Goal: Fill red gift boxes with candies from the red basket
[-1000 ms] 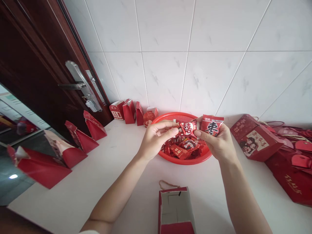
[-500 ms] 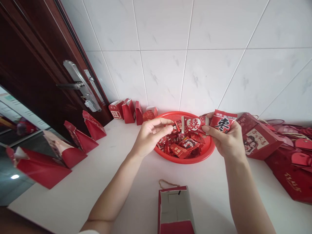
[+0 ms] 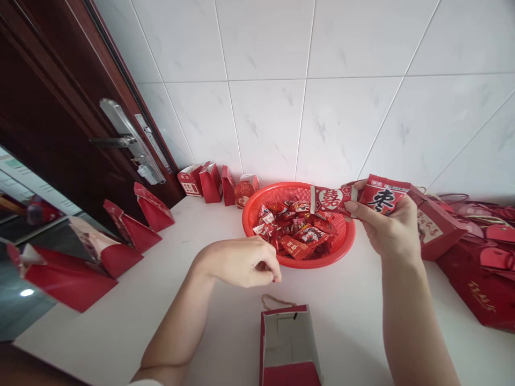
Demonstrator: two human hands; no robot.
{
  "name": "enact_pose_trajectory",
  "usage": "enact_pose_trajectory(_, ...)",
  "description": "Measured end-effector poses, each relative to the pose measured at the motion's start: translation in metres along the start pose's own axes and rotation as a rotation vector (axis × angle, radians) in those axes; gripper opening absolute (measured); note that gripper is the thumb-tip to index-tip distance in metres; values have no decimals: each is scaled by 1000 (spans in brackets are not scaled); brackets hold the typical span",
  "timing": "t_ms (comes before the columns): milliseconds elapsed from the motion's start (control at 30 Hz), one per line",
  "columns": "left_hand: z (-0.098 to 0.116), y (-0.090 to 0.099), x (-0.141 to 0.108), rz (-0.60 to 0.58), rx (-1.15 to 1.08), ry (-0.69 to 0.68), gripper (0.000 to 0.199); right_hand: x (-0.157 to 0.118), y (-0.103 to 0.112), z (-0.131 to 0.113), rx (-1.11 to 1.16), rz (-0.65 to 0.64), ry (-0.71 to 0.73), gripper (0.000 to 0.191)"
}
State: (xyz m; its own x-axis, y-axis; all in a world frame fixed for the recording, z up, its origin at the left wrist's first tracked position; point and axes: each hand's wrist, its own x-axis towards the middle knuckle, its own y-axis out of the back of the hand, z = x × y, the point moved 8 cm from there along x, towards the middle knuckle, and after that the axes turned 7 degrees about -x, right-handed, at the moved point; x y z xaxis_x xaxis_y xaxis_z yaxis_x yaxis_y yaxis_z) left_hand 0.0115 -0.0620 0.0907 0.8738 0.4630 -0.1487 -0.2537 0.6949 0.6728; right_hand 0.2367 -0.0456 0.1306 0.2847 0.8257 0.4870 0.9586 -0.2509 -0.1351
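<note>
My right hand (image 3: 392, 228) is closed on red wrapped candies at the right of the basket. One wrapper (image 3: 382, 194) has a large black character; another, with a white double-happiness mark (image 3: 330, 199), sticks out leftward over the basket. My left hand (image 3: 243, 262) hangs at the basket's near left edge, fingers curled inward, back of the hand up. Whatever it may hold is hidden. Small red candies (image 3: 295, 244) lie in the red plastic basket (image 3: 349, 238). Below my left hand, a red box (image 3: 290, 343) with a rope handle lies open, showing its pale inside.
Several red paper boxes stand along the left table edge (image 3: 126, 228) and by the tiled wall (image 3: 211, 182). More red boxes (image 3: 466, 279) with cords are piled at the right. A dark door (image 3: 52, 107) with a metal handle (image 3: 116, 140) is at the left.
My left hand has come down and back from over the basket toward the box, its fingers turned under. My right hand has shifted right with its candies.
</note>
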Motion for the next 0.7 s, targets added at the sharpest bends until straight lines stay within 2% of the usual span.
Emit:
enact_pose_trajectory(67,-4,-12,4,-11,33,31,11,-1,0,1,-27,-5,-2,27)
enact_pose_trajectory(200,-10,-35,12,-35,90,33,31,-1,1,2,-56,-19,3,27)
enact_pose_trajectory(333,-9,-47,14,-54,153,32,36,-1,2,4,-59,-20,0,29)
enact_pose_trajectory(500,3,-44,13,-48,198,22,36,-1,1,6,-49,-30,-5,30)
enact_pose_trajectory(700,8,-21,15,68,205,36,39,-2,2,7,-57,-32,-15,30)
